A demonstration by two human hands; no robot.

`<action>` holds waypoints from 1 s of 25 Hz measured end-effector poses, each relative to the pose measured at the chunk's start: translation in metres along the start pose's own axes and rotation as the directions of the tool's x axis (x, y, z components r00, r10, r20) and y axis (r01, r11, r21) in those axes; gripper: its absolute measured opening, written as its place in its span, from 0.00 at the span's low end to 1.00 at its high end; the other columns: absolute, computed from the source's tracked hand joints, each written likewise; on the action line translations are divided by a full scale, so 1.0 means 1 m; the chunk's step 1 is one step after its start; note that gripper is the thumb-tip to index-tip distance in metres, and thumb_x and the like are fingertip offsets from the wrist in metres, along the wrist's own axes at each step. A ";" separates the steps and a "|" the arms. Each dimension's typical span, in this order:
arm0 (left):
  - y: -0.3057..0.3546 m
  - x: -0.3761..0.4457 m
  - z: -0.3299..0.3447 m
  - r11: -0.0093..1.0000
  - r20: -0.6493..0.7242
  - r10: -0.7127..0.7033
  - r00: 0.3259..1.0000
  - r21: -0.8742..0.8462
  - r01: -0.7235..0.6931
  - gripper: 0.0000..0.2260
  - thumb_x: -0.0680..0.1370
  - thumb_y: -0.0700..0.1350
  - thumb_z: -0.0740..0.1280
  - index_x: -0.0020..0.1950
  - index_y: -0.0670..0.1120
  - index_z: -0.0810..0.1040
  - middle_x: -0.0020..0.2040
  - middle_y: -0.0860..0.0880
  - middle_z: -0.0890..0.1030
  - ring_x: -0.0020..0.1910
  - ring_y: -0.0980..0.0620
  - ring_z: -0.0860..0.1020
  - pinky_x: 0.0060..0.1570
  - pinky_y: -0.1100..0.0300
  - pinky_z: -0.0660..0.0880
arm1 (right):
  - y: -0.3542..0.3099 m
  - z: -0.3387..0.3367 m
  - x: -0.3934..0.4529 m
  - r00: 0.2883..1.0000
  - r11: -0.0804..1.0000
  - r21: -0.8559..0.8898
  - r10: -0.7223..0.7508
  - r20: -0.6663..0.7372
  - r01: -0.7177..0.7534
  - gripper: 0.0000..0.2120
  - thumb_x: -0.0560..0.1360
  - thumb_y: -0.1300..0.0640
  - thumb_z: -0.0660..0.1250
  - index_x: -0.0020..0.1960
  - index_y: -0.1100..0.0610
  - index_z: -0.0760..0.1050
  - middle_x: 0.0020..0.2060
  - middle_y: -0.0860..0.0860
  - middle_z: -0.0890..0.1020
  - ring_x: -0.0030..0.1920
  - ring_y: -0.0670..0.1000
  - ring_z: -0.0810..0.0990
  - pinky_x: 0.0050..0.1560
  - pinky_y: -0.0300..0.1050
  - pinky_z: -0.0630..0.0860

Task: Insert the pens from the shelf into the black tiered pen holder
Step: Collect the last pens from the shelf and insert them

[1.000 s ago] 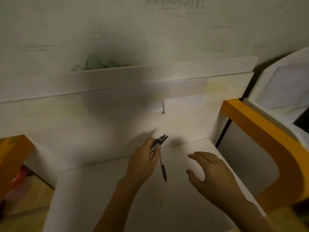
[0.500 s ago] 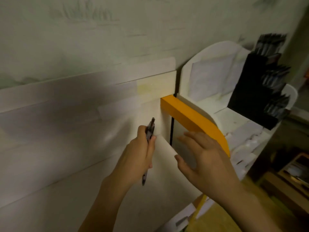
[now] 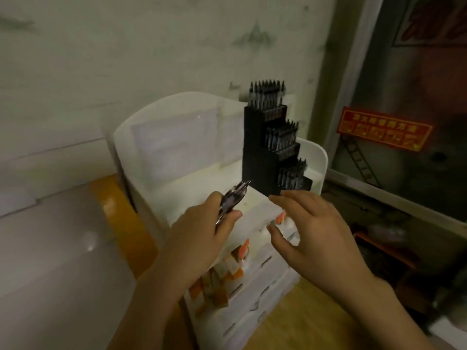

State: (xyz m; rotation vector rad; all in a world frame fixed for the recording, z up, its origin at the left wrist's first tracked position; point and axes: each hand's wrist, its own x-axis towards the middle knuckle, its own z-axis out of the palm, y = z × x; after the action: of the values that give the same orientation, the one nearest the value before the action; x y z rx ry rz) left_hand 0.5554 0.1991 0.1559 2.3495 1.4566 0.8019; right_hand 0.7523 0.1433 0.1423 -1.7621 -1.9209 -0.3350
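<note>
A white display stand (image 3: 177, 137) fills the middle of the view, and on its top level stands the black tiered pen holder (image 3: 260, 157), its three steps already bristling with upright pens. Below it, the stand's lower rows hold small orange-and-white items (image 3: 242, 251), too blurred to identify. The left hand (image 3: 199, 238) is clenched around a small bunch of pens (image 3: 233, 195), their long axis slanting up and to the right so the tips aim at the base of the holder, which lies just beyond them. The right hand (image 3: 316, 231) hovers with fingers spread and holding nothing, nearer the lowest step. By my reading, the pens must be turned upright before they can drop into a slot.
</note>
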 end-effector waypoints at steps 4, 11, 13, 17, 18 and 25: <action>0.047 0.044 0.060 0.999 0.070 0.035 0.997 -0.013 -0.034 0.12 0.82 0.52 0.59 0.64 0.53 0.66 0.42 0.57 0.76 0.37 0.57 0.77 0.34 0.68 0.75 | 0.082 -0.002 0.002 0.998 0.998 -0.045 0.054 0.022 -0.053 0.24 0.74 0.41 0.63 0.69 0.45 0.70 0.65 0.45 0.76 0.66 0.49 0.72 0.65 0.48 0.69; 0.089 0.134 0.140 0.979 0.068 0.116 0.991 -0.179 -0.103 0.11 0.81 0.54 0.59 0.61 0.52 0.68 0.36 0.55 0.76 0.30 0.58 0.75 0.29 0.68 0.71 | 0.191 0.030 0.038 0.995 0.996 0.002 0.094 0.040 -0.094 0.23 0.73 0.43 0.66 0.67 0.45 0.71 0.62 0.45 0.77 0.64 0.49 0.73 0.62 0.47 0.71; 0.093 0.165 0.161 0.947 0.099 0.086 0.991 -0.318 -0.051 0.12 0.80 0.54 0.62 0.61 0.53 0.70 0.32 0.55 0.76 0.27 0.58 0.77 0.28 0.67 0.74 | 0.218 0.045 0.062 0.996 0.997 0.012 0.080 0.048 -0.080 0.22 0.74 0.42 0.64 0.67 0.44 0.70 0.63 0.44 0.76 0.63 0.47 0.73 0.62 0.45 0.71; 0.096 0.217 0.194 0.892 0.112 0.074 0.991 -0.452 -0.016 0.09 0.78 0.54 0.65 0.57 0.54 0.75 0.34 0.54 0.79 0.30 0.61 0.80 0.30 0.69 0.73 | 0.253 0.068 0.111 0.995 0.938 0.337 0.049 0.086 -0.076 0.16 0.76 0.47 0.66 0.64 0.45 0.74 0.58 0.38 0.78 0.59 0.37 0.74 0.56 0.28 0.68; 0.096 0.229 0.200 0.887 0.114 0.081 0.990 -0.461 -0.020 0.09 0.78 0.54 0.65 0.57 0.55 0.76 0.39 0.54 0.81 0.36 0.62 0.81 0.34 0.70 0.74 | 0.259 0.074 0.123 0.991 0.878 0.465 0.064 0.116 -0.111 0.14 0.76 0.50 0.67 0.62 0.45 0.76 0.55 0.37 0.79 0.57 0.36 0.75 0.54 0.25 0.69; 0.098 0.305 0.231 0.897 0.195 0.035 0.980 -0.439 0.056 0.09 0.81 0.52 0.62 0.58 0.51 0.75 0.48 0.53 0.82 0.47 0.63 0.80 0.46 0.71 0.75 | 0.316 0.105 0.194 0.930 0.293 0.885 0.172 0.324 -0.363 0.08 0.77 0.62 0.66 0.52 0.55 0.82 0.45 0.49 0.86 0.50 0.47 0.84 0.54 0.44 0.80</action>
State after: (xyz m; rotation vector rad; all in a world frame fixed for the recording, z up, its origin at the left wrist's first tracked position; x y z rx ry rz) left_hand 0.8659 0.4382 0.1123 2.0054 1.0675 0.7736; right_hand 1.0348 0.4022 0.1053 -1.1966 -1.3065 0.9563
